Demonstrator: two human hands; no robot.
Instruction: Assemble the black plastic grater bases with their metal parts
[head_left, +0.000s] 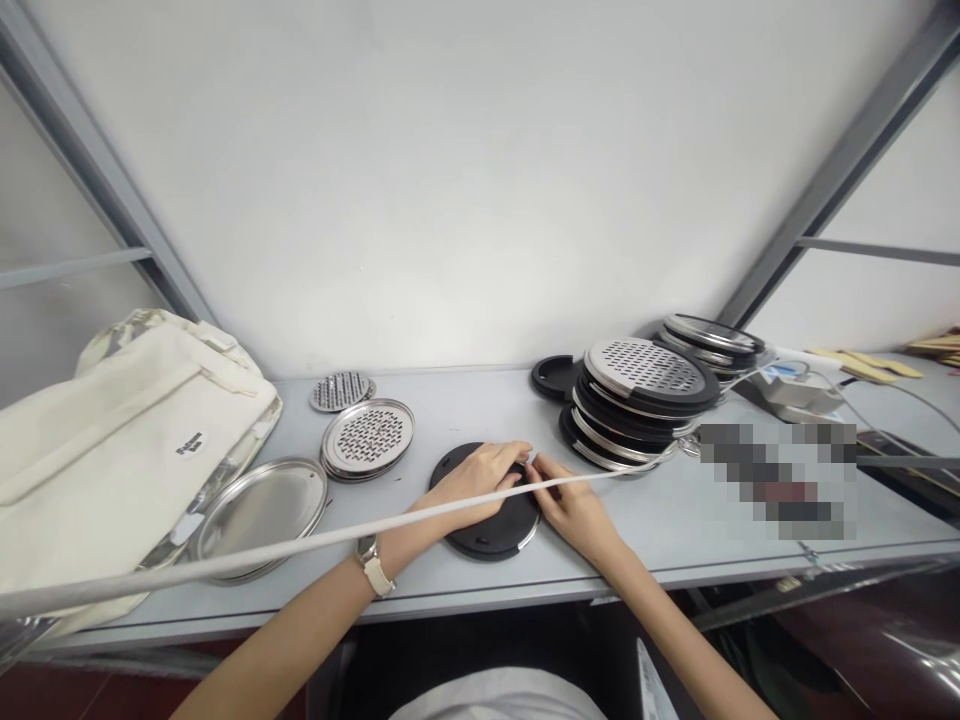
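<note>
Now a black disc [487,510] is being worked near the surface's [480,405] front edge, under both hands. The left hand [480,480] is laid flat on the disc's upper half, fingers together and stretched toward 3 o'clock. The right hand [574,505] is set at the disc's 3 o'clock rim, its fingers pinched together on what seems a thin metal rim or the white cord [300,545] that crosses in front; which one cannot be told. The step is judged to be the seating of a metal ring around the disc, and the next move would call for steady pressure from the left hand while the rim is pressed round.

Little room is left toward 6 o'clock, where the front edge lies close to the disc. At 2 o'clock a stack [637,405] of like discs is piled, near the right hand. At 10 o'clock perforated plates [367,438] are set, and at 9 o'clock a steel tray [262,510] beside a white bag [120,440]. Open surface is seen at 12 o'clock, up to the wall.
</note>
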